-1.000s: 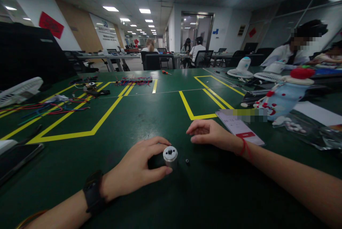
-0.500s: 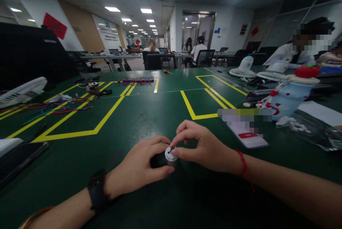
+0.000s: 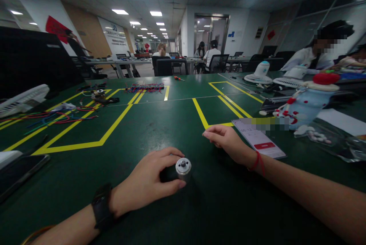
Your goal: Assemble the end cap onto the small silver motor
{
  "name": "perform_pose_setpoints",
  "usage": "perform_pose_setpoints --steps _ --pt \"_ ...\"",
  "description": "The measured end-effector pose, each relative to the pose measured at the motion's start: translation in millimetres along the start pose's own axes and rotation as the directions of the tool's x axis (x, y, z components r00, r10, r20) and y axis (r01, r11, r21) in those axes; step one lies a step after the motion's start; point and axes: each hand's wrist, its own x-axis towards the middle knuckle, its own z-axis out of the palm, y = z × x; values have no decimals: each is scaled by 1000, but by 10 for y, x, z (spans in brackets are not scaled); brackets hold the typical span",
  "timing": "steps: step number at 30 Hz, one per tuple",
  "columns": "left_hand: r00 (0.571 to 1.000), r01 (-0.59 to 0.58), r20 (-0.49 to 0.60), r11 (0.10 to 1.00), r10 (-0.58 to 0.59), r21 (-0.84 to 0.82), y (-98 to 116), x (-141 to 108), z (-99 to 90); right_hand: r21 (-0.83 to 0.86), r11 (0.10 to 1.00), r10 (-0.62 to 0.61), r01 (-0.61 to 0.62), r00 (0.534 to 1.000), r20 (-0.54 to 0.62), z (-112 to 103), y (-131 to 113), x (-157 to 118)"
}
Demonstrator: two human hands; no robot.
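A small silver electric motor stands upright on the green table, its round end face up with a short shaft in the middle and small dark holes beside it. My left hand lies around its left side, thumb in front and fingers behind, holding it steady. To the right and farther back, my right hand hovers near the phone, thumb and fingertips pressed together. Whatever may be in that pinch is too small to make out. The phone lies face up beside my right wrist, its screen lit with a red bar.
Coloured wires and a wire bundle lie at left and back. An orange-handled screwdriver is at the far edge. On the right stand a blue bottle, a plastic bag and white fans. A person sits behind them.
My right hand has left the motor's top and moved right and away, towards the phone. The motor's end face is now uncovered. My left hand has stayed around it.
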Motion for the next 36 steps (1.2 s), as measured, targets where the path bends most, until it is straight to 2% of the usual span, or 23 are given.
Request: perform_pose_setpoints --steps 5,11,13,16,19,21,23,24,27,29,30,33,36 --pt "1000 -5 -4 1000 5 -12 12 4 -2 73 996 41 -41 999 5 -60 129 65" --pt "999 24 31 1000 -24 5 68 8 -57 0 999 37 -37 999 12 -27 88 49" --pt "1000 4 4 1000 -4 0 62 3 -46 -133 991 -15 20 999 38 4 55 21" --pt "1000 -4 -18 1000 4 4 33 -9 -12 -352 924 -90 145 981 170 96 -36 -67" --pt "1000 -3 -27 1000 3 12 14 -16 5 -391 869 -213 303 942 258 236 -182 -193" --pt "999 -5 -32 1000 5 14 13 -13 3 -408 802 -324 436 892 315 333 -280 -266" --pt "999 -9 -32 1000 10 13 18 -6 -4 -405 764 -380 502 858 346 404 -347 -304" --pt "999 -11 -32 1000 11 11 22 -3 -8 -394 770 -387 502 858 338 421 -366 -307" --pt "999 -9 -32 1000 9 8 34 0 -21 -332 840 -364 429 900 241 376 -371 -256" --pt "999 -7 -35 1000 7 7 39 -4 -27 -321 860 -328 397 911 249 272 -339 -199" --pt "1000 -6 -31 1000 6 7 39 -7 -29 -335 854 -301 398 904 304 207 -314 -174" --pt "1000 -4 -10 1000 4 2 32 -11 -29 -412 803 -155 431 818 554 24 -212 -136" --pt "1000 -5 -8 1000 5 -2 21 -6 -23 -461 757 -95 463 776 624 -63 -116 -154"
